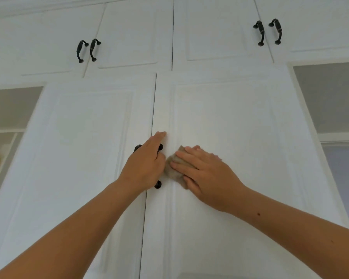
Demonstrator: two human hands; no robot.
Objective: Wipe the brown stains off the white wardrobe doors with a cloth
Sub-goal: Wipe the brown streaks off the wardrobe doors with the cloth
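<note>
So the cloth (pixel 172 168) is a small tan-brown rag, just right of the middle of the frame, squashed against the right door (pixel 230 117) close to its inner edge. It looks soft, light and floppy, so it'll bunch up and skid on that smooth white paint. I reckon a flat palm over the middle of it is the way, not a pinch at a corner.

That's pretty much what the right hand (pixel 206 174) is doing: fingers straight and spread, pressing the rag to the panel. The left hand (pixel 145 166) is in the centre, over the handle (pixel 158 184) of that same door. One finger points up the door and the rest look curled round the bar, probably holding the door steady.

Count: one cloth, two tall doors (the left door (pixel 85 137) is untouched), four upper doors (pixel 129 37) across the top. There are four upper handles (pixel 81 51) in two pairs, plus two handles at the centre seam, the second handle (pixel 137 148) mostly hidden. Can't spot any brown stains, honestly. If there's one, it's under the rag.
</note>
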